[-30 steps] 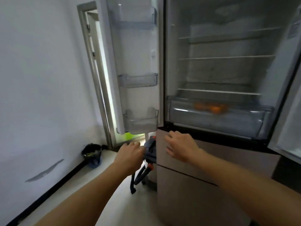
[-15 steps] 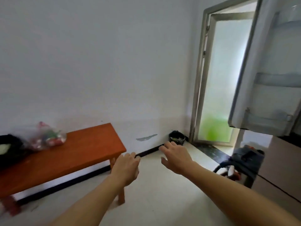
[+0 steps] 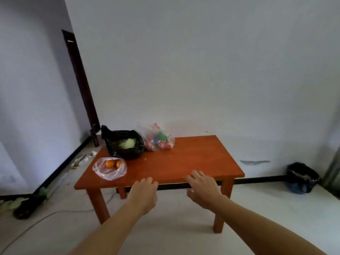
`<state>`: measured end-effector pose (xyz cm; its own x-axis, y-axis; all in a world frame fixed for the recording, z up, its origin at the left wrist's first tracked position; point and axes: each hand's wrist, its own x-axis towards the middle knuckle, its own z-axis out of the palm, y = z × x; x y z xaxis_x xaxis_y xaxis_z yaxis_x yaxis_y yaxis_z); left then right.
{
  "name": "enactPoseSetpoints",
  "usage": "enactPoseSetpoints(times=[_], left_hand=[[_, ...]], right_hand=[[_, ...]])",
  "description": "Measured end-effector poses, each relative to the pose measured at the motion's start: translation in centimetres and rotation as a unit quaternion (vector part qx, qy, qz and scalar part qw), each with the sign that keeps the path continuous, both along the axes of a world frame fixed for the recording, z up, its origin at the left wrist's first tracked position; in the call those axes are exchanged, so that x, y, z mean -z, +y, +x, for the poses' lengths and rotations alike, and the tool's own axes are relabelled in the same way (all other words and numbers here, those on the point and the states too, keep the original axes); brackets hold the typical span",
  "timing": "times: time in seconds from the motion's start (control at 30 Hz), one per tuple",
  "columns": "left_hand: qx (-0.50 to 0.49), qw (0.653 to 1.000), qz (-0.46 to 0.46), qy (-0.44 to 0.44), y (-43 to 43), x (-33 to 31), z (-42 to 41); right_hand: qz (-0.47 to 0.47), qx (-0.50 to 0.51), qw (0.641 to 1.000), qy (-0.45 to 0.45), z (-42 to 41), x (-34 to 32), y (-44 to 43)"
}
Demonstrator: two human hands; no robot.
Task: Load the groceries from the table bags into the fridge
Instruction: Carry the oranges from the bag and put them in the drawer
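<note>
Left hand (image 3: 145, 192) and right hand (image 3: 204, 188) are hovering empty, fingers relaxed, at the near edge of the low red wooden table (image 3: 193, 159), where the thin clear plastic bag of two oranges (image 3: 110, 169) is lying front-left, likely wanting its slack mouth gathered before lifting.

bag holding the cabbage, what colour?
Black bag, with the pale green cabbage showing at its open top; head view.

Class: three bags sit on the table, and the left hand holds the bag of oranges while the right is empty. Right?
No. The head view shows the left hand open and empty near the table's front edge, apart from the bag of oranges. The rest stands, with the right hand empty too.
</note>
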<state>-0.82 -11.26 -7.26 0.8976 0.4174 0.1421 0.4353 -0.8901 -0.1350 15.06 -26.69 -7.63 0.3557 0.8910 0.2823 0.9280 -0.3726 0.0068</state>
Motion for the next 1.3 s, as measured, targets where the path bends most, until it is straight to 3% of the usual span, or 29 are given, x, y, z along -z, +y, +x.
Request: enactPoseSetpoints(times=[0.27,0.57,0.83,1.13,1.3], left_hand=[[-0.062,0.998,-0.019,0.005,14.8,2.3,0.1],[-0.141,0.988,-0.070,0.001,31.3,4.8,3.1],[-0.191,0.974,-0.095,0.074,43.7,8.5,3.6],[-0.060,0.985,-0.133,0.094,59.4,15.6,7.7],[0.005,0.973,-0.137,0.186,66.2,20.0,9.9]], right_hand=[[-0.032,-0.054,0.998,-0.005,2.7,3.0,16.5],[-0.068,-0.098,0.991,0.059,7.1,5.7,36.0],[-0.125,-0.138,0.977,0.099,6.2,10.0,49.5],[-0.168,-0.107,0.968,0.156,4.7,16.1,62.3],[-0.204,-0.053,0.955,0.211,4.1,20.3,67.6]])
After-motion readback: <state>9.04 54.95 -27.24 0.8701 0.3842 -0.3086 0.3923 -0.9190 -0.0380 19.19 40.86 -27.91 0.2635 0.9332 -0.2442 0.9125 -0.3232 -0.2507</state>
